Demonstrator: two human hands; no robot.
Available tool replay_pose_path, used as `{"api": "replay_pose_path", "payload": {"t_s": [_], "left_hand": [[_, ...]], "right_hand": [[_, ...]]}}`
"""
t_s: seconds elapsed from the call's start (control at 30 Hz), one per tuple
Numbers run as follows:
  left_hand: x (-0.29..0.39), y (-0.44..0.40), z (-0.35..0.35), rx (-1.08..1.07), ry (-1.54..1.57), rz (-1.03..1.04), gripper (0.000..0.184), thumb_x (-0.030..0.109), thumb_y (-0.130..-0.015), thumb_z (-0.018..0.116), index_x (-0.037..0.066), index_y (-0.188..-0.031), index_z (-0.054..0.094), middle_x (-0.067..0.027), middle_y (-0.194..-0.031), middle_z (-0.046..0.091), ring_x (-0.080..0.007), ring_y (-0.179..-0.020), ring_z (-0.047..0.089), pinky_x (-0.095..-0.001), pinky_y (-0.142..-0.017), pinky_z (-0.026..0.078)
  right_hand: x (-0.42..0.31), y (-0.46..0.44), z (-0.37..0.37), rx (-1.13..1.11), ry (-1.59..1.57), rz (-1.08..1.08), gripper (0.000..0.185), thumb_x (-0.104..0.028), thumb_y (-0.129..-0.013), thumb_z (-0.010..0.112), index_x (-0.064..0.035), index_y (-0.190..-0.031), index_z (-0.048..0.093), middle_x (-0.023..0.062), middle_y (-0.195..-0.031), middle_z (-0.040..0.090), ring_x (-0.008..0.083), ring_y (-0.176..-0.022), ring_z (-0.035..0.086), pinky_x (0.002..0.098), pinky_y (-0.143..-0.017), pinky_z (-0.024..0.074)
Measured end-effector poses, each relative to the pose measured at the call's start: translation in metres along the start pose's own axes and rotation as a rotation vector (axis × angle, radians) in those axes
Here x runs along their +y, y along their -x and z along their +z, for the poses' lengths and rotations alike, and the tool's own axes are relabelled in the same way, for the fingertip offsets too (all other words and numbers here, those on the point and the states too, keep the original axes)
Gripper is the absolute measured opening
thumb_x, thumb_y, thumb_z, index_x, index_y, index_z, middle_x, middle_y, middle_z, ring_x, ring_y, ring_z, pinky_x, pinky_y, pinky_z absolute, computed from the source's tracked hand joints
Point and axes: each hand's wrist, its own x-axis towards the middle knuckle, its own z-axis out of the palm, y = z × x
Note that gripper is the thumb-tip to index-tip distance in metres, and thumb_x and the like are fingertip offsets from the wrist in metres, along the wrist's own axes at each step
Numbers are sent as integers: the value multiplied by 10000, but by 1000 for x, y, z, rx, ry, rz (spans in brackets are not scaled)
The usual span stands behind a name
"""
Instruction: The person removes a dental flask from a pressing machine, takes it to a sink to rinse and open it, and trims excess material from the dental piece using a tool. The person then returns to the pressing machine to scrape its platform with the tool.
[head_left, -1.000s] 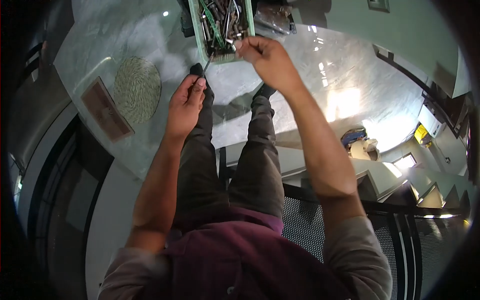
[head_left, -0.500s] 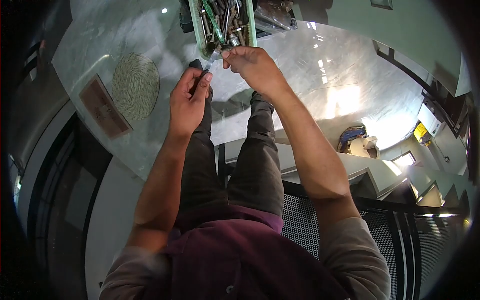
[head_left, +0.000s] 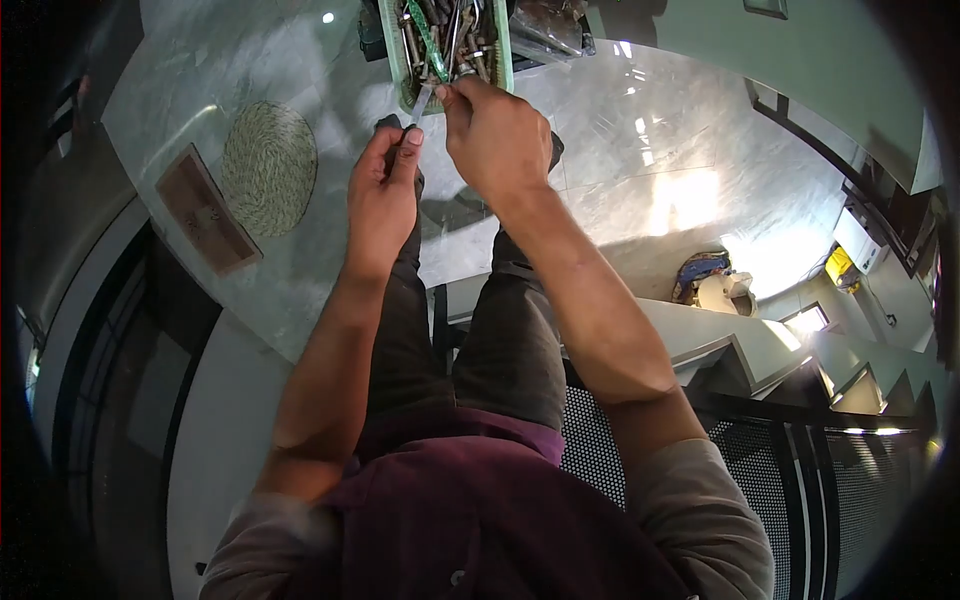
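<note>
A light green basket (head_left: 505, 60) full of metal bolts and tools (head_left: 432, 50) stands at the top centre, with a green strip lying among them. My left hand (head_left: 385, 185) is closed on the dark end of a thin tool, whose pale flat blade (head_left: 421, 104) points up toward the basket's near edge. My right hand (head_left: 492, 135) is pinched near the blade's tip, in front of the basket. What its fingers hold, if anything, is too small and hidden to make out.
A round woven mat (head_left: 269, 170) and a brown framed board (head_left: 209, 212) lie on the floor at left. A plastic-wrapped dark item (head_left: 548, 30) is right of the basket. A perforated black bench (head_left: 595, 440) is behind my legs, and white steps (head_left: 770, 350) are at right.
My right hand has moved left and down from the basket to the blade's tip, and its wrist has turned. My left hand has risen slightly, bringing the blade closer to the basket.
</note>
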Motion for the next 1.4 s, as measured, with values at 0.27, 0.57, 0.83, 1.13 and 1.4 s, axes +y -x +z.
{"api": "replay_pose_path", "payload": {"t_s": [0.27,0.57,0.83,1.13,1.4], "left_hand": [[14,10,-10,-329,647,-402,240,324,-981,511,104,-885,532,83,-569,294,-25,-438,210,-210,-391,146],[8,12,-16,-515,752,-481,312,387,-997,452,110,-872,522,77,-587,280,-25,-453,227,-199,-411,175],[14,21,-8,-265,372,-274,331,394,-973,513,104,-814,524,84,-589,297,-15,-482,222,-202,-437,153],[18,21,-8,-311,353,-303,345,400,-971,517,105,-792,522,90,-577,294,-10,-472,226,-210,-426,147],[15,17,-5,-258,283,-257,324,381,-969,533,109,-794,527,92,-587,328,-8,-477,243,-212,-426,161]], "right_hand": [[-2,7,-10,53,1,-142,156,-235,-873,605,-96,-805,625,93,-720,656,313,-623,635,418,-554,502],[15,4,-18,51,-182,-91,193,-268,-890,619,-92,-816,645,88,-705,643,275,-623,624,358,-546,473],[26,-1,-22,-468,-667,141,298,-304,-919,612,-28,-819,666,24,-668,597,90,-644,508,261,-641,437],[20,-2,-31,-628,-822,229,294,-326,-921,598,-76,-772,632,-69,-632,461,31,-573,361,198,-520,281],[20,3,-21,-517,-926,310,261,-290,-912,611,-66,-787,656,-63,-632,484,36,-580,385,202,-523,300]]}}
